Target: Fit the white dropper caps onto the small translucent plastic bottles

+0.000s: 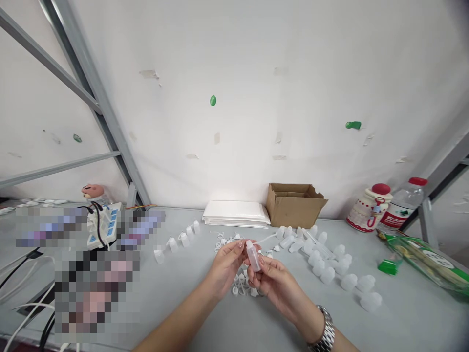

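Both hands meet over the middle of the grey table around a small translucent bottle (253, 258). My right hand (273, 278) is closed on the bottle's body. My left hand (227, 264) pinches at the bottle's neck, where a thin white strap sticks out to the right; what its fingertips hold is too small to make out. Beneath and behind the hands lie small white caps with straps (242, 283). Several translucent bottles (328, 275) are spread at the right, and a short row of bottles with white tops (183, 239) stands at the left.
A stack of white sheets or envelopes (236, 214) and an open cardboard box (295, 208) sit against the wall. At the right are a decorated jar (366, 210), a red-capped water bottle (406, 200) and a green package (428, 259). A power strip (106, 225) with cables is at the left.
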`<state>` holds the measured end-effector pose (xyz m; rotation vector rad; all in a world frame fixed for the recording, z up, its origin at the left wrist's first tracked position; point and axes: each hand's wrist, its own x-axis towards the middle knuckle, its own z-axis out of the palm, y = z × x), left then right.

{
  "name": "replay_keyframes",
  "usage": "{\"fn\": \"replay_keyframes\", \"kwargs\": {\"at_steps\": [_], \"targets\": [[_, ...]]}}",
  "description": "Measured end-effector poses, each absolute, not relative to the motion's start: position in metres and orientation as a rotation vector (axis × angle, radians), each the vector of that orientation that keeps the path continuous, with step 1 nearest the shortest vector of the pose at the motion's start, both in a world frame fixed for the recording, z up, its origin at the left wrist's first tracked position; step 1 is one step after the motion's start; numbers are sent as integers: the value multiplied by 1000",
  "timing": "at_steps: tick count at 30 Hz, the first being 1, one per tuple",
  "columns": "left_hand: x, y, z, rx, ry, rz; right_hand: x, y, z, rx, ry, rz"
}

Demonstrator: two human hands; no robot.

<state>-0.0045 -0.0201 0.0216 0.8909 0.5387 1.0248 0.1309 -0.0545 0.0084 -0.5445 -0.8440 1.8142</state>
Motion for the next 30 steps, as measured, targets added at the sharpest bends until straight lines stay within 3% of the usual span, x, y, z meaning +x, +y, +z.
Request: {"fn": "replay_keyframes", "kwargs": {"at_steps": [9, 20, 30], "targets": [[-6, -20, 27, 925, 600, 1031, 128, -56, 13, -668, -978, 1671], [0, -21, 14, 726, 452, 960, 124, -59, -4, -1068, -1216, 989], [-5, -26, 18, 789, 378, 972, 123, -64, -5, -1043, -1405, 594]]}}
